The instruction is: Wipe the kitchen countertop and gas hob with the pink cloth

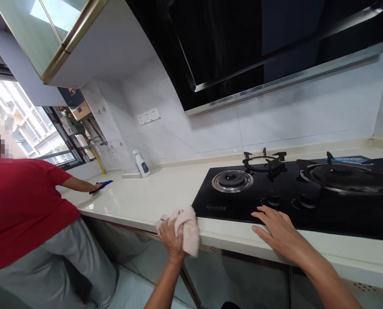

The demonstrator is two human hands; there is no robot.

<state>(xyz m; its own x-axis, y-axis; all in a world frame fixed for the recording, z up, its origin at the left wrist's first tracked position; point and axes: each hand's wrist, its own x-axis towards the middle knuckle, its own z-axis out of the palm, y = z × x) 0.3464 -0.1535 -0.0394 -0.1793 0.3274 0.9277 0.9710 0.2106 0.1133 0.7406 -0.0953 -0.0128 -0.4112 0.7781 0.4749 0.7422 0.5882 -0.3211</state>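
My left hand [172,239] is closed round a pale pink cloth [189,231], which hangs over the front edge of the cream countertop [165,189]. The cloth lies just left of the black gas stove [243,206]. On the stove's front rim, below the control knobs [273,198], my right hand [277,229] rests with its fingers spread and nothing in it. The left burner [232,181] has no pan support on it; one pan support [264,162] sits at the back burner.
A co-worker in a red shirt [24,201] stands at the left, one hand on a blue cloth [103,186] on the counter. A white spray bottle [142,163] stands by the wall. Overhead hang a black range hood [230,56] and a cabinet [91,43].
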